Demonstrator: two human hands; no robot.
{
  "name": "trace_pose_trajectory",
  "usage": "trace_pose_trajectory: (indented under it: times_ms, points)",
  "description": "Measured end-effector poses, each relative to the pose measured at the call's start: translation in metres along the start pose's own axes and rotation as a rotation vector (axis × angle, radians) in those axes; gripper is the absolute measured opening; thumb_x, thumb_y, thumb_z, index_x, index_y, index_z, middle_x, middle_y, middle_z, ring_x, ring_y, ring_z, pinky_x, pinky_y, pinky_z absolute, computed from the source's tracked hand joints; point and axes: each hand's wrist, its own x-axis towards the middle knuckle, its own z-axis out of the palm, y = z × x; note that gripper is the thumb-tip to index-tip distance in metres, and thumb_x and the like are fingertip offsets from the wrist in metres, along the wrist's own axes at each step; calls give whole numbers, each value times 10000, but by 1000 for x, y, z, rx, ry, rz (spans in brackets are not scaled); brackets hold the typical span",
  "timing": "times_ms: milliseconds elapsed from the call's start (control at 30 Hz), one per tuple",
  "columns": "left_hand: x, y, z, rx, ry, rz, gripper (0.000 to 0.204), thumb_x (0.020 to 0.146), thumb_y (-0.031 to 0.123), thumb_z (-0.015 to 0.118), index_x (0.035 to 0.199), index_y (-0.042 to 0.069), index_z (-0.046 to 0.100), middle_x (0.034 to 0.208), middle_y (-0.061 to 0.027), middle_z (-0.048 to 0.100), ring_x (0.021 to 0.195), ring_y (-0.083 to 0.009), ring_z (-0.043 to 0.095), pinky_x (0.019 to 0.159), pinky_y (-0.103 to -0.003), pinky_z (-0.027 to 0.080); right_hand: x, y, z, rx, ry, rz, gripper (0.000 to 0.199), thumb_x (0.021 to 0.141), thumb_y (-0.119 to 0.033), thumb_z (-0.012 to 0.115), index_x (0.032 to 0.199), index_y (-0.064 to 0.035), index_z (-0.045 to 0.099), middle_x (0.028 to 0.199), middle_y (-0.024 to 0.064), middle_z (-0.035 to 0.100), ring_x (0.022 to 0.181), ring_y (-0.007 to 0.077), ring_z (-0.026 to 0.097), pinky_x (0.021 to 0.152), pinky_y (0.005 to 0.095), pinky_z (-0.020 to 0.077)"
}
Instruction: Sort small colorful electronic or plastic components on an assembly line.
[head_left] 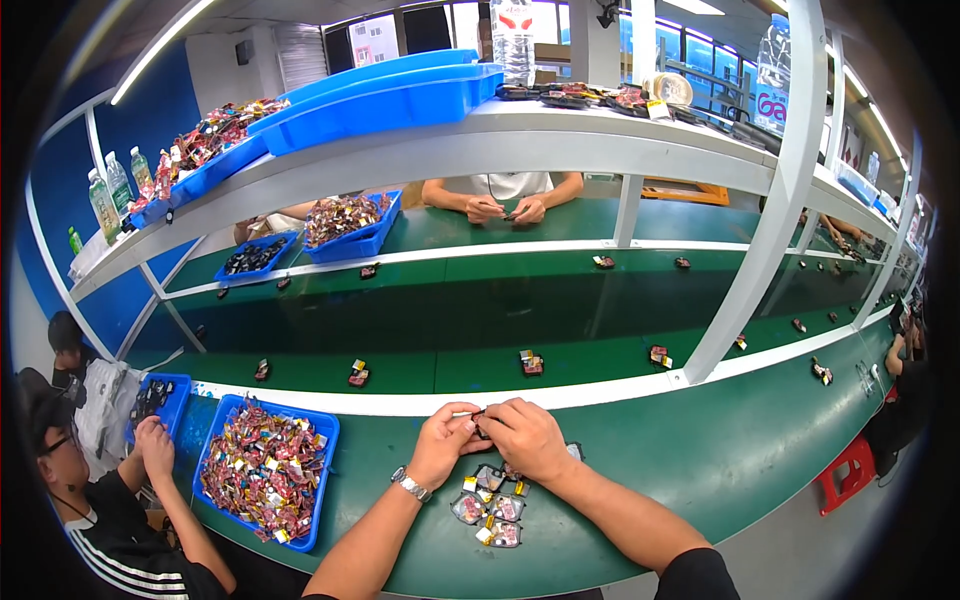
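My left hand (446, 447) and my right hand (524, 440) meet over the green bench, fingers closed around a small black casing (482, 428). The fingers hide most of it. Just below the hands lie several small assemblies (488, 506), each a dark casing with a reddish circuit board and a yellow-and-white piece. My right wrist partly covers another at the group's edge. To the left of my left forearm stands a blue tray (328, 425) heaped with loose red, yellow and white electronic parts (262, 470).
Beyond a white rail, a green conveyor belt (445, 370) carries spaced-out assemblies. Overhead runs a white shelf (560, 125) with blue trays (380, 105) and bottles; a white post (755, 230) rises at right. A co-worker (120, 520) sits at left, another (505, 195) across.
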Motion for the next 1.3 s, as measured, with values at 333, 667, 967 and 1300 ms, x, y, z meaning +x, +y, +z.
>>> trace_pose_trajectory:
  times_ms: [333,667,967,1300]
  points:
    - [1,-3,-1,-9,5,-8,243,990,39,491,1228,-8,478,1067,-116,651,967,-176,658,860,-326,589,0,1,-3,-67,-63,-55,191,704,-89,639,892,-72,663,920,27,618,873,204,600,710,333,484]
    - [3,-7,-8,69,33,-19,253,991,51,493,1238,-2,473,1097,-127,650,988,-181,655,872,-335,576,0,-8,0,130,-98,141,232,738,-116,744,942,-36,667,1139,111,620,973,282,613,843,375,523]
    - [1,8,5,-13,-16,13,363,992,112,502,1330,9,420,1329,-256,521,1141,-340,604,955,-436,530,-9,143,-22,-145,106,633,149,739,-111,711,865,-35,685,1062,134,623,891,343,647,792,420,534]
    - [-1,5,-1,18,0,-2,311,987,51,477,1288,-21,449,1228,-219,594,1070,-269,636,905,-375,556,-5,103,-3,-294,-102,767,504,699,-272,811,1002,15,529,954,229,604,918,394,590,811,456,483]
